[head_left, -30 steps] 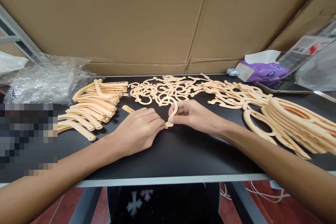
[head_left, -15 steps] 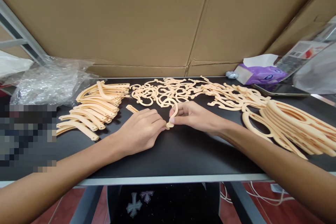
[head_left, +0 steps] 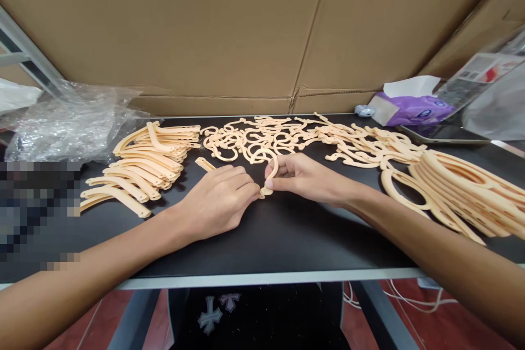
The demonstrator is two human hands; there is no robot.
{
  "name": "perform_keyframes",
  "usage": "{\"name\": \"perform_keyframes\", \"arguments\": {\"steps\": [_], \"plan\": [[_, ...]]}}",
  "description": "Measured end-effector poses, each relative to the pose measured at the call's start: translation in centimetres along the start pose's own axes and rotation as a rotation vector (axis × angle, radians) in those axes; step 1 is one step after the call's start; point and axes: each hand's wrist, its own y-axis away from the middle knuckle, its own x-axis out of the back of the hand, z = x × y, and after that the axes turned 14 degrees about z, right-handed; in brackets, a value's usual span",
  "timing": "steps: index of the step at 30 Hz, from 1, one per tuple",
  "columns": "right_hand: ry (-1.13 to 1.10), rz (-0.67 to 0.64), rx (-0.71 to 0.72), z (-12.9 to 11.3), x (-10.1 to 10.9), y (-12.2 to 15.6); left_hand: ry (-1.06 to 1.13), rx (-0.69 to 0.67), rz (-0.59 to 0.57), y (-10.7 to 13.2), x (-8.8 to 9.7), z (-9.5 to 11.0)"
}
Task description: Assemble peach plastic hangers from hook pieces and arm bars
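Near the middle of the black table, my left hand (head_left: 219, 197) is closed around a curved cream plastic hanger arm (head_left: 204, 164). One end of that arm shows beyond my knuckles, and most of it is hidden under my fingers. My right hand (head_left: 301, 179) pinches a cream plastic hook (head_left: 274, 165) between thumb and fingers, its curve pointing up. The hook's round lower end meets the arm's near end beside my left fingertips. Whether the two are joined, I cannot tell.
Stacked hanger arms (head_left: 139, 169) lie to the left, with crumpled clear plastic (head_left: 74, 126) behind them. Loose hooks (head_left: 262, 134) spread across the back. At right are large cream hanger frames (head_left: 459, 197), a purple tissue pack (head_left: 416, 109) and a dark phone (head_left: 447, 133). Cardboard (head_left: 184, 27) stands behind.
The hook's lower end has turned slightly against the arm's end. Both hands keep their grip and have barely moved. The view has shifted a little.
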Motion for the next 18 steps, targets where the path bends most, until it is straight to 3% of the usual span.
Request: {"name": "perform_keyframes", "arguments": {"steps": [13,18], "plan": [[0.075,-0.015,0.06,-0.28,-0.1,0.23,-0.028,-0.023,0.019,0.07,-0.05,-0.04],[0.139,0.04,0.077,-0.28,-0.23,0.32,-0.017,-0.009,0.018,0.05,-0.03,-0.02]]}}
